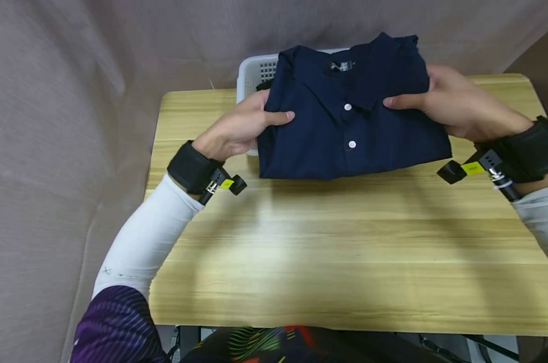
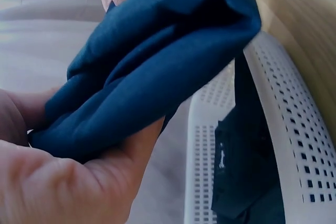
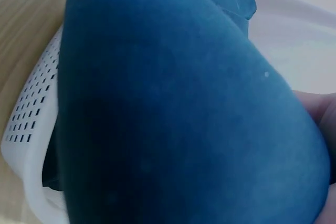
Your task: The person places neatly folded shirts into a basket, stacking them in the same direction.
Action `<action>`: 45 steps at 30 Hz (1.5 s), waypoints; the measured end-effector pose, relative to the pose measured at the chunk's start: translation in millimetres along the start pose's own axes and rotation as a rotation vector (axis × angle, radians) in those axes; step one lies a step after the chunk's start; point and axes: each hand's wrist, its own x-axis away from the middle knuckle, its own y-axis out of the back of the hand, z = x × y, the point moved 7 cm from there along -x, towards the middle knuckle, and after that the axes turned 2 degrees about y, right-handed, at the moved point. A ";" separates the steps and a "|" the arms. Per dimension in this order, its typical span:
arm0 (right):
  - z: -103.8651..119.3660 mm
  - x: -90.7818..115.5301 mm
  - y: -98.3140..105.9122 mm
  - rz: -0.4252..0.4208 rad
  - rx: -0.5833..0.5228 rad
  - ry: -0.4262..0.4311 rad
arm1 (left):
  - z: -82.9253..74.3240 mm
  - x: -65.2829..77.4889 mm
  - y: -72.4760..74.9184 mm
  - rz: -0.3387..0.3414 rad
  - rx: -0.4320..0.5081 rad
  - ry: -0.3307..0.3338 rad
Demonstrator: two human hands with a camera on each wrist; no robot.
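A folded navy shirt with white buttons and a collar label hangs between both hands, above the front of a white perforated basket. My left hand grips its left side, thumb on top and fingers beneath. On the right side, my right hand pinches the cloth the same way, the thumb lying across the front. In the left wrist view, the shirt's folded layers show at the side edge. Dark cloth lies inside the basket. The shirt hides most of the basket in the head view.
The basket stands at the back of a wooden table, near a grey-brown fabric backdrop. The table's front edge runs close to the person's body. Black straps with small cameras sit on both wrists.
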 end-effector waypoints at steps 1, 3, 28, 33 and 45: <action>1.0 -3.3 0.5 0.000 0.001 0.004 | -0.6 -1.9 2.3 0.000 0.008 0.001; 3.4 -10.4 0.7 0.001 -0.011 0.004 | -1.7 -5.2 7.1 -0.008 0.007 0.002; 6.6 -72.3 -0.6 -0.063 -0.131 0.010 | -3.2 -60.0 46.3 -0.122 0.023 0.050; -1.7 -84.4 -5.9 -0.064 -0.127 -0.027 | 3.1 -69.9 52.8 -0.150 -0.032 0.068; -17.6 -98.5 -21.1 0.021 -0.106 -0.095 | 16.8 -76.0 61.4 -0.183 -0.246 0.125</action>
